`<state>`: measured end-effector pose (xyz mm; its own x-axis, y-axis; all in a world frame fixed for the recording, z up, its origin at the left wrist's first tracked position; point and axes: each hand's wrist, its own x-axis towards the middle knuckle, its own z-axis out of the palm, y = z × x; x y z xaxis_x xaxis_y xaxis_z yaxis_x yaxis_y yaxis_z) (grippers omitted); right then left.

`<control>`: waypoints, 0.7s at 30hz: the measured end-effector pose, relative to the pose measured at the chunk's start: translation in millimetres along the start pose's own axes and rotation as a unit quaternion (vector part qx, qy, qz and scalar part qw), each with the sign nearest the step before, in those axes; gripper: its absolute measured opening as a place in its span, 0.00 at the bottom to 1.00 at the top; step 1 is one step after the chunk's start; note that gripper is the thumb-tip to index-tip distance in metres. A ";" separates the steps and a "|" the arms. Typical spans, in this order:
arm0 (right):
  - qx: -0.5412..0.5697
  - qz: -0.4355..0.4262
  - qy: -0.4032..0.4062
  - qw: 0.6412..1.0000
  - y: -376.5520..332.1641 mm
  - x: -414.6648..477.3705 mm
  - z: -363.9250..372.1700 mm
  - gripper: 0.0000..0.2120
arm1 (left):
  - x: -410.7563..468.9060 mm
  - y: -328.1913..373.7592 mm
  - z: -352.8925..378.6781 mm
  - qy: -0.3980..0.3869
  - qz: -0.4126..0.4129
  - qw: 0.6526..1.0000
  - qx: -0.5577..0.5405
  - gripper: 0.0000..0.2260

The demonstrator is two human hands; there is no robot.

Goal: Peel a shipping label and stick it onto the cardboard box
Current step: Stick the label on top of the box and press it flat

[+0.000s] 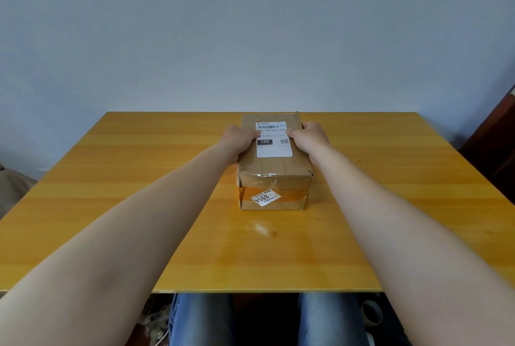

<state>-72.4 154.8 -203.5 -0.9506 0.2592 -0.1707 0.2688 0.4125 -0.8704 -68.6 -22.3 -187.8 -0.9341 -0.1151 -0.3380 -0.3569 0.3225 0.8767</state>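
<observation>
Brown box sitting on the wooden table, toward the far edge, long side running away from the camera; corners a bit crushed, clear tape glinting along the near top edge. White label lying flat on the top face, near the far end: barcode up top, a line of code under it, a black patch reading 150, a small QR square to its right, blank white at the bottom. On the near face, an orange tape band with a small sticker stuck on crooked, reading 8934.

Left hand pressed against the box's left top edge, fingers curled, thumb tip touching the label's left border by the code line. Right hand mirrored on the right edge, thumb on the label's right border, fingers wrapped over the far right corner of the box. Both half-closed, clasping the box from either side, thumbs bearing down on the label. Both forearms stretched straight out over the table. Under the table's near edge, blue jeans and a tape roll at lower right
</observation>
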 end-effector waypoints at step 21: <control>0.012 -0.004 -0.045 0.999 -11.0 -29.2 0.8 0.22 | -29.0 3.6 8.2 -0.047 0.035 0.998 0.025 0.21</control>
<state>-47.7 142.1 -189.4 -0.9633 0.1759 -0.2028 0.2577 0.3936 -0.8824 -42.8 -10.1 -177.7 -0.9511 -0.0026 -0.3090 -0.2875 0.3737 0.8819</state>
